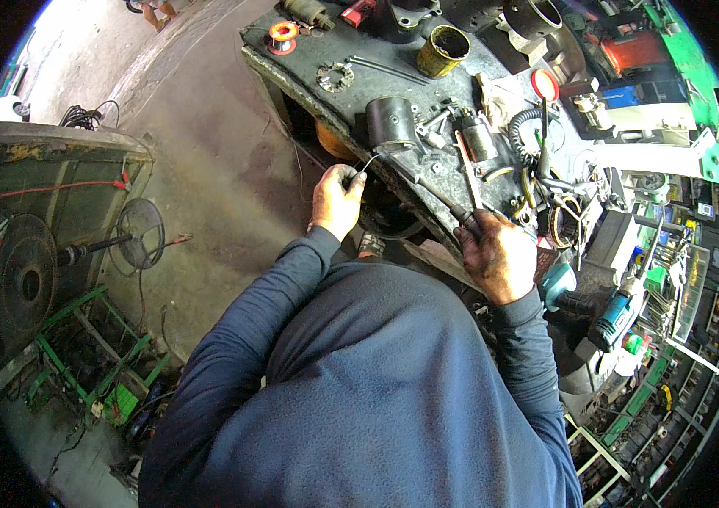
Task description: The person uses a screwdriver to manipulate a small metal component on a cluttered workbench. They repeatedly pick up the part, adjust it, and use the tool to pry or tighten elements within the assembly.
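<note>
My left hand (337, 205) is closed in a pinch on a thin silvery wire (370, 160), just off the near edge of the workbench (326, 93). The wire's curved tip points toward a dark metal cylinder (391, 124) lying on the bench. My right hand (499, 258) grips the dark handle of what looks like a soldering iron (439, 196), its thin shaft aimed left toward the bench edge. A flat metal bar (468, 169) lies close beyond that hand. Next to it is a small motor-like part (478, 140).
An orange wire spool (282, 37), a ring-shaped part (335, 77) and a yellow cup (443, 51) stand on the bench. At right are a teal power tool (618, 317) and cluttered racks. A metal box (55, 169) and green frame (105, 347) stand left.
</note>
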A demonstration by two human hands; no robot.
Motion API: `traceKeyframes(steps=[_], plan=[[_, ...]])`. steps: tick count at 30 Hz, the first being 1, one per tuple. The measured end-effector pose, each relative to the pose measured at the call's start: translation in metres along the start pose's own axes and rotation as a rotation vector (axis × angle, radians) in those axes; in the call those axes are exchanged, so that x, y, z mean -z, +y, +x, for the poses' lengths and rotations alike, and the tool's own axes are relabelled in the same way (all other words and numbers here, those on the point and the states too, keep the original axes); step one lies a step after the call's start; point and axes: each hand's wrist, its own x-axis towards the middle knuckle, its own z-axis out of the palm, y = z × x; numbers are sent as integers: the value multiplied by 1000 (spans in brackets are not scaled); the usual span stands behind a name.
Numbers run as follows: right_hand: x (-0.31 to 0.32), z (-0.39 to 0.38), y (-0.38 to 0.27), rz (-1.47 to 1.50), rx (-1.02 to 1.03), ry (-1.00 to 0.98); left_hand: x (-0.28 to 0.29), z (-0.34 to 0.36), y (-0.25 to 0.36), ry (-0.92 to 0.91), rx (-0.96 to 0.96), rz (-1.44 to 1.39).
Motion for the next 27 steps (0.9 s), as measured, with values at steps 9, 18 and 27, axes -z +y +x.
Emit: traceKeyframes(steps=[9,18,27], plan=[[-8,-4,5,47,40,93,-1,1,-2,-18,-5,-5],[-15,-7,11,31,71,118,-3,1,-2,-12,12,-21],[-13,-9,8,80,27,108,-4,2,4,-19,39,15]])
